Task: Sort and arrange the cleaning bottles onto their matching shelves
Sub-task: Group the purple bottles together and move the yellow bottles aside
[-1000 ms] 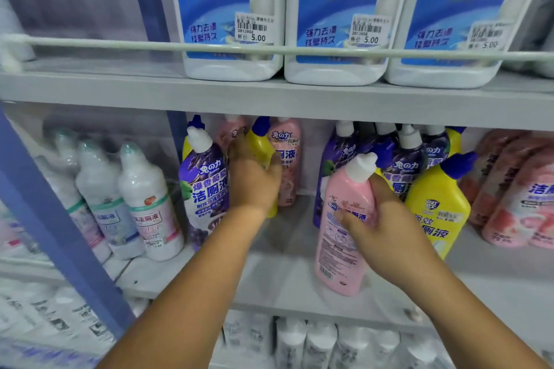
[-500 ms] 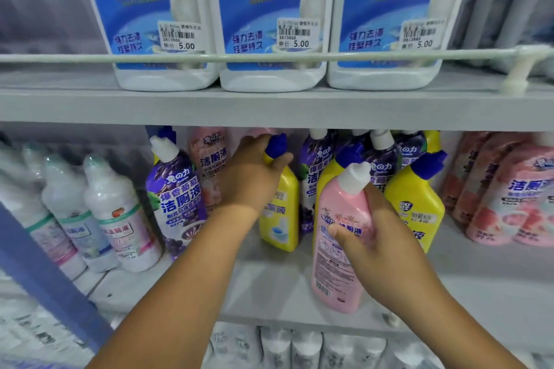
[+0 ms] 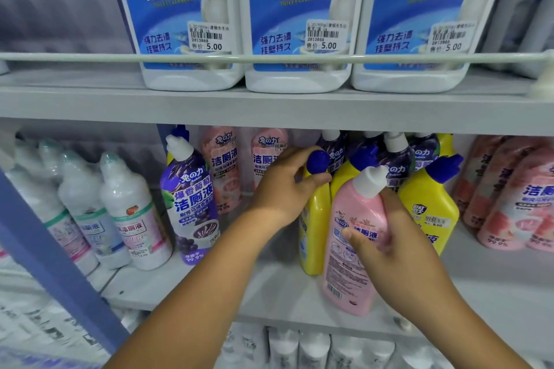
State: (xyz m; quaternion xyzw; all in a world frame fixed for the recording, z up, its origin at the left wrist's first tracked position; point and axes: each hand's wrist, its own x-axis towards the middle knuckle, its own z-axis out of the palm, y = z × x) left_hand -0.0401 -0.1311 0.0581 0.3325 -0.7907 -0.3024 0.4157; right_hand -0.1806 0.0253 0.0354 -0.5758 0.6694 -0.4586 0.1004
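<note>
On the middle shelf (image 3: 494,278), your left hand (image 3: 284,189) grips the neck of a yellow bottle (image 3: 313,231) just under its blue cap, while your right hand (image 3: 395,252) wraps around a pink bottle (image 3: 350,249) tilted at the shelf's front edge. Both bottles sit tight against other yellow bottles (image 3: 428,207). Pull either one carelessly and you may topple its neighbours, or the pink one could slip off the edge.

Shop aisle, stocked shelves (image 3: 269,109), toilet-cleaner btls w/ price stickers (image 3: 209,36) (5.00)
</note>
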